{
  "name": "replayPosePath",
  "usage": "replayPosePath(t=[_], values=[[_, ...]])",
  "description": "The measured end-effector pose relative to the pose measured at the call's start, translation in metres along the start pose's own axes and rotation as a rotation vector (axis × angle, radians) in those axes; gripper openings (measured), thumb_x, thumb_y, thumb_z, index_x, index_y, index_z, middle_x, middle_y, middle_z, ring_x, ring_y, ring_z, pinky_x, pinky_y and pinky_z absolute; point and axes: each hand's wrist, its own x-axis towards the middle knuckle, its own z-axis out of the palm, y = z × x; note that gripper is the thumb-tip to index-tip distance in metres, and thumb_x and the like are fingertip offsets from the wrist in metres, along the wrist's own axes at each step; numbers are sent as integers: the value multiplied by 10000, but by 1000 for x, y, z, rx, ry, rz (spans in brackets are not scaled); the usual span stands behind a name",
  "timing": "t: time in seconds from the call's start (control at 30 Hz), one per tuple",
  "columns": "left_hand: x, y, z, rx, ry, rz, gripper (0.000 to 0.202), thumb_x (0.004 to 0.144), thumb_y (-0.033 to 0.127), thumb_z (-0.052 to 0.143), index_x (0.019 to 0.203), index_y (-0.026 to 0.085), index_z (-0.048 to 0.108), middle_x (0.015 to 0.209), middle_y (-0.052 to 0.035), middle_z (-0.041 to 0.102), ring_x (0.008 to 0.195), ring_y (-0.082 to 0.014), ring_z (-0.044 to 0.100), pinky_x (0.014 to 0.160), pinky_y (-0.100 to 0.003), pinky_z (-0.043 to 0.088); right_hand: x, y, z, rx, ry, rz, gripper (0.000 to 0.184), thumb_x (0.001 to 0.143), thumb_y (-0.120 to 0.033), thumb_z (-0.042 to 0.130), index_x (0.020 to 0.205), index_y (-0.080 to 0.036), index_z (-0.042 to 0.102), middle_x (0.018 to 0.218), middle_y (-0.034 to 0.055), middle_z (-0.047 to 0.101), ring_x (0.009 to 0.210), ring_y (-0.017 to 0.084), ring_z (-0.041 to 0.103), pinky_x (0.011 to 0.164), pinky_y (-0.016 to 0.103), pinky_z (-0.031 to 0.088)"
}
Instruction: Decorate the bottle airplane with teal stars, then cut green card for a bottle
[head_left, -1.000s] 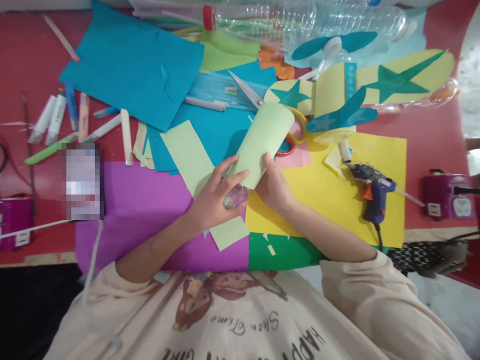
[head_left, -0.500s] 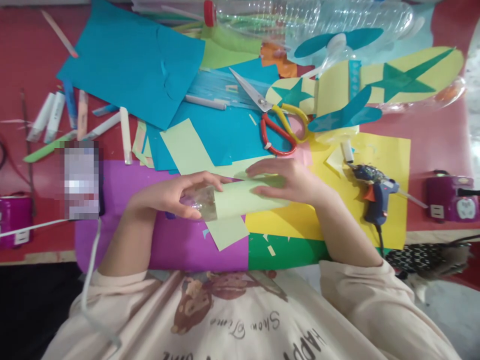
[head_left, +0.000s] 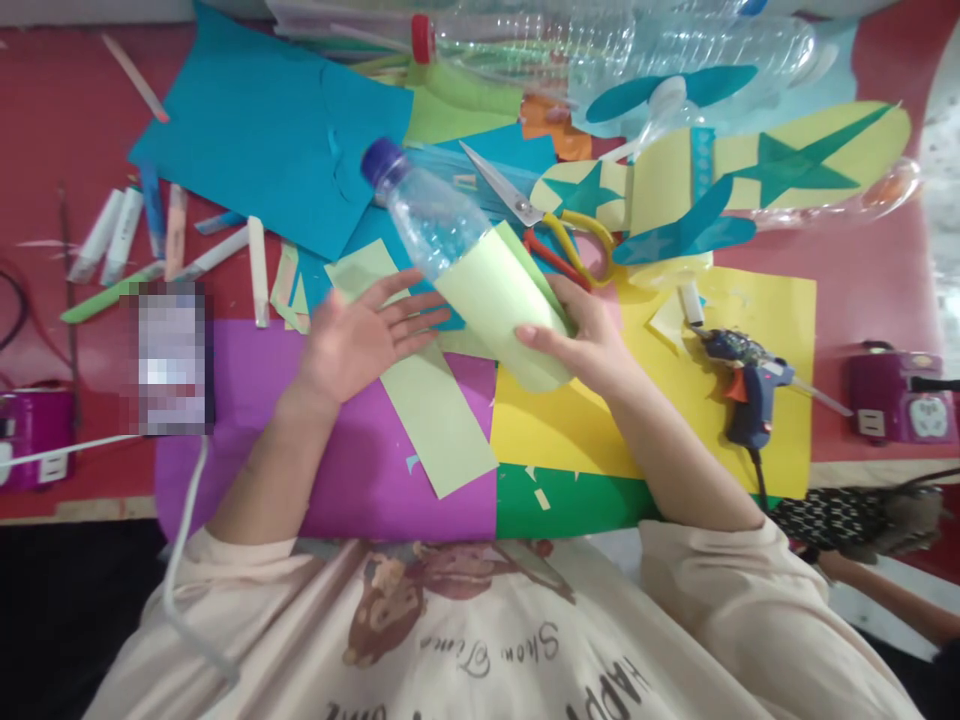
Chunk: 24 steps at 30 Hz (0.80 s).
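Observation:
A clear plastic bottle [head_left: 439, 222] with a purple cap is tilted up to the left, its lower part wrapped in pale green paper [head_left: 510, 310]. My right hand [head_left: 581, 335] grips the wrapped end, thumb on the near side and fingers behind. Left of the bottle, my left hand [head_left: 367, 335] is open, palm up and fingers spread; whether its fingertips touch the bottle I cannot tell. A pale green paper strip [head_left: 442, 430] lies slanted beneath on the purple sheet [head_left: 352, 480]. Scissors [head_left: 555, 225] with red and yellow handles lie behind the bottle.
A blue glue gun [head_left: 750, 400] lies on the yellow sheet [head_left: 795, 450] at right. Behind it sits a bottle plane [head_left: 675, 180] with paper wings. Several markers [head_left: 120, 235] and a phone [head_left: 172, 360] are at left. Blue paper [head_left: 262, 130] and clear bottles [head_left: 540, 40] lie at the back.
The bottle has swung from lying sideways between both hands to pointing up and left, its cap now visible. My left hand has let go and turned palm up. A person's arm has appeared at lower right.

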Motion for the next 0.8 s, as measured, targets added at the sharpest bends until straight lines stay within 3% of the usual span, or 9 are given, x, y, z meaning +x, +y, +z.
replayPosePath(t=[0.1, 0.27, 0.4, 0.5, 0.6, 0.8], values=[[5, -15, 24, -21, -4, 57, 783, 681, 694, 716, 1280, 234, 510, 1314, -115, 597, 1232, -308, 582, 1011, -438, 504, 0, 8, 11, 36, 69, 54, 483, 629, -554, 792, 909, -226, 576, 846, 6, 594, 823, 209, 566, 664, 314, 482], [8, -30, 52, 121, 132, 74, 663, 764, 539, 685, 1288, 210, 446, 1293, -122, 592, 1196, -289, 587, 976, -403, 512, -10, 15, 28, 51, 2, 73, 458, 691, -582, 745, 870, -251, 484, 815, 0, 523, 788, 198, 525, 662, 330, 480], [5, -37, 52, 250, 214, 100, 589, 759, 509, 623, 1238, 200, 474, 1224, -103, 624, 1135, -299, 602, 913, -401, 524, -20, 21, 38, -18, -23, 96, 459, 689, -555, 767, 822, -258, 443, 696, -29, 442, 719, 191, 502, 635, 338, 472], [1, -38, 49, 262, 217, 77, 565, 751, 492, 624, 1224, 204, 514, 1202, -87, 637, 1109, -304, 607, 892, -398, 524, -22, 25, 41, 37, -119, 109, 484, 683, -563, 775, 933, -247, 507, 724, -19, 536, 740, 200, 559, 648, 338, 496], [-3, -37, 47, 203, 205, 84, 578, 746, 485, 635, 1247, 225, 511, 1181, -71, 638, 1063, -283, 625, 822, -357, 547, -21, 27, 42, 104, -206, 124, 538, 703, -595, 748, 1044, -236, 538, 811, 12, 635, 763, 209, 614, 663, 334, 509], [-3, -38, 47, -16, 159, -8, 526, 796, 512, 578, 1239, 238, 508, 1065, -63, 668, 842, -230, 679, 608, -294, 564, -15, 26, 40, 220, -241, 72, 438, 812, -621, 626, 1010, -236, 563, 886, 30, 688, 859, 217, 658, 724, 331, 537]])
